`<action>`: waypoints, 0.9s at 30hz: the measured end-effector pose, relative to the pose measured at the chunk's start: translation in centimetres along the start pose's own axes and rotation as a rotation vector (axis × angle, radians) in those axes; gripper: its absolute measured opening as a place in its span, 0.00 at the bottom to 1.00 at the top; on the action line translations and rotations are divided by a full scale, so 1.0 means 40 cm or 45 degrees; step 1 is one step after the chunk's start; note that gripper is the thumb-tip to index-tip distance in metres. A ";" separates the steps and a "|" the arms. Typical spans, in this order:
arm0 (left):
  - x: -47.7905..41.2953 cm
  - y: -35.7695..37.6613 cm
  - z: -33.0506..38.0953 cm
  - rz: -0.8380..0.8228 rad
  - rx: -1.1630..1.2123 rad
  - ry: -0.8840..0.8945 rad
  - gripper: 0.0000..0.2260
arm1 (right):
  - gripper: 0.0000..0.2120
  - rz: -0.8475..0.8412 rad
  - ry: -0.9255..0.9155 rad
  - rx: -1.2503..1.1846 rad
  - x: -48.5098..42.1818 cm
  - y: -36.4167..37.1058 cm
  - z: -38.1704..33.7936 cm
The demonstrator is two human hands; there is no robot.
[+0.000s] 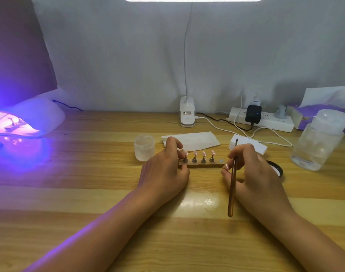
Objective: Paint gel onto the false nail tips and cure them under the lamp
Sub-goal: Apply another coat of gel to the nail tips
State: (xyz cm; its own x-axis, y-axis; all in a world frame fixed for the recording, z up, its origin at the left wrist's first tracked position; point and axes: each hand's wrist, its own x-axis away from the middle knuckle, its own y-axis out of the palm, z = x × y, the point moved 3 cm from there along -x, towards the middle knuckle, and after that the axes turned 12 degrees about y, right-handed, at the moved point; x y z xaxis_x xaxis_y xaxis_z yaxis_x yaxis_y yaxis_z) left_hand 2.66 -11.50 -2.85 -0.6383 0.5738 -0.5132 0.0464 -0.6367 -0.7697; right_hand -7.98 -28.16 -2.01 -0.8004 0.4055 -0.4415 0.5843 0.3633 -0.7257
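Note:
A wooden holder strip [201, 165] lies on the table with several pink nail tips [203, 153] standing on small metal stands; its rightmost magnet spot is bare. My left hand [163, 171] pinches the leftmost stand at the strip's left end. My right hand [252, 173] grips a brown-handled gel brush [232, 190], bristles pointing away from me, and pinches one pink nail tip [227, 166] at its fingertips just right of the strip. The white curing lamp [28, 120] glows purple at the far left, with another holder visible inside.
A frosted jar [144, 147] stands left of the strip, white paper wipes [193, 141] behind it. A black-rimmed gel pot [278, 168] peeks out behind my right hand. A clear bottle [318, 140], power strip [265, 119], tissue pack and desk-lamp clamp [187, 112] line the back.

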 end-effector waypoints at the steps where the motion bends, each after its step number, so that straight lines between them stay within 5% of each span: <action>1: -0.001 -0.001 0.000 0.012 -0.006 0.003 0.15 | 0.20 -0.038 -0.005 -0.018 -0.001 0.003 0.000; 12: 0.003 -0.009 0.004 0.117 -0.051 0.062 0.21 | 0.17 -0.224 -0.018 -0.084 0.000 0.015 -0.002; 19: 0.004 -0.061 0.011 0.588 -0.075 0.196 0.21 | 0.23 -0.220 -0.034 -0.129 0.007 0.014 -0.004; 23: 0.007 -0.086 -0.046 0.756 -0.123 -0.117 0.29 | 0.28 -0.143 -0.042 -0.183 0.009 0.006 -0.009; 27: 0.005 -0.075 -0.112 0.540 0.075 -0.592 0.38 | 0.23 -0.068 -0.040 -0.243 0.005 -0.002 -0.009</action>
State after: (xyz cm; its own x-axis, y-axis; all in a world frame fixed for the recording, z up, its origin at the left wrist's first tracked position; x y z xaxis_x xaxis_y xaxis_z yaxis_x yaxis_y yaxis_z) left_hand 5.84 -7.16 -2.34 -0.8415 -0.0105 -0.5402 0.3350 -0.7945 -0.5065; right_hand -8.14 -27.80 -1.86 -0.8332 0.3558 -0.4232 0.5529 0.5376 -0.6366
